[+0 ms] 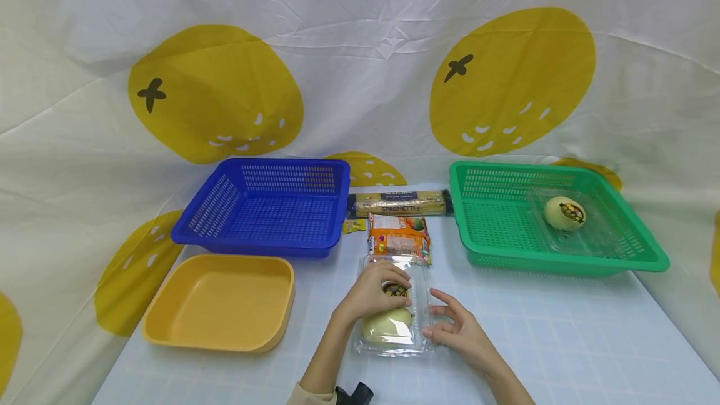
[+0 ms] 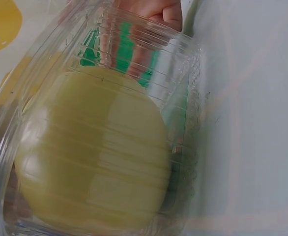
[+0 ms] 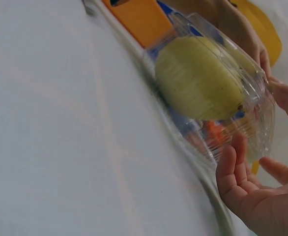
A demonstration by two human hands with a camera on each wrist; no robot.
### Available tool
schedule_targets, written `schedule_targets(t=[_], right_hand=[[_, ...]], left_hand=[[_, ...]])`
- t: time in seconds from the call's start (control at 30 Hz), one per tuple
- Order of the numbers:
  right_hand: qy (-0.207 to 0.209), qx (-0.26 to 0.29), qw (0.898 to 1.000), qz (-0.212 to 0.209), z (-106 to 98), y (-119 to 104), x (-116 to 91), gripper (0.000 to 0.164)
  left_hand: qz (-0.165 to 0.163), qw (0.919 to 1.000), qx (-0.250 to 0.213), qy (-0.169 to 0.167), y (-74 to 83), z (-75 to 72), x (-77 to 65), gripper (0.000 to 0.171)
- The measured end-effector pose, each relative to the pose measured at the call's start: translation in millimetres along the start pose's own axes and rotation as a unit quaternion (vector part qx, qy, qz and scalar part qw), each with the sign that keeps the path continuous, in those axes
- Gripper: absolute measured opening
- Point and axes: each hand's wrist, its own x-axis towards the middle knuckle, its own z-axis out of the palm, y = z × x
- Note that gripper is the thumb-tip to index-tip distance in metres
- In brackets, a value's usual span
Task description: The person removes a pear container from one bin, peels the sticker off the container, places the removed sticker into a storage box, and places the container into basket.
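A clear plastic container point(image 1: 422, 311) with a pale green melon point(image 1: 388, 328) lies in front of me on the table. My left hand point(image 1: 374, 289) reaches over it, thumb and fingers curled around a second melon with a dark and yellow label point(image 1: 396, 290). Whether plastic lies between that hand and the labelled melon is hard to tell. By the container's right edge, my right hand point(image 1: 458, 333) has its fingers spread and lightly bent, fingertips at the plastic. In the left wrist view, a melon point(image 2: 95, 152) fills much of the picture behind clear plastic; my left hand is not visible there.
A blue basket point(image 1: 281, 249) and a yellow tray point(image 1: 214, 349) stand left. In the green basket point(image 1: 506, 258) at right, a labelled melon point(image 1: 562, 214) sits with clear plastic. Spaghetti point(image 1: 402, 203), an orange packet point(image 1: 396, 236) and a small yellow sachet point(image 1: 353, 226) lie beyond the container.
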Motion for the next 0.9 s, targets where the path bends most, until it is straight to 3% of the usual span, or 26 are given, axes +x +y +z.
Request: schedule_targets(t=[0.2,0.67,0.9], right_hand=[[-0.002,0.003,1.0,0.003,-0.1,0.8,-0.2,0.083],[-0.003,0.007,1.0,0.0,0.7,1.0,-0.7,0.083],[-0.011,0.012,1.0,-0.013,-0.5,2.6,-0.3,0.083]], left_hand=[[0.013,0.9998,-0.014,0.001,0.2,-0.3,0.6,0.02],[-0.001,0.9995,-0.032,0.003,-0.4,-0.2,-0.4,0.019],[-0.012,0.9961,-0.087,0.008,-0.1,0.9,-1.8,0.02]])
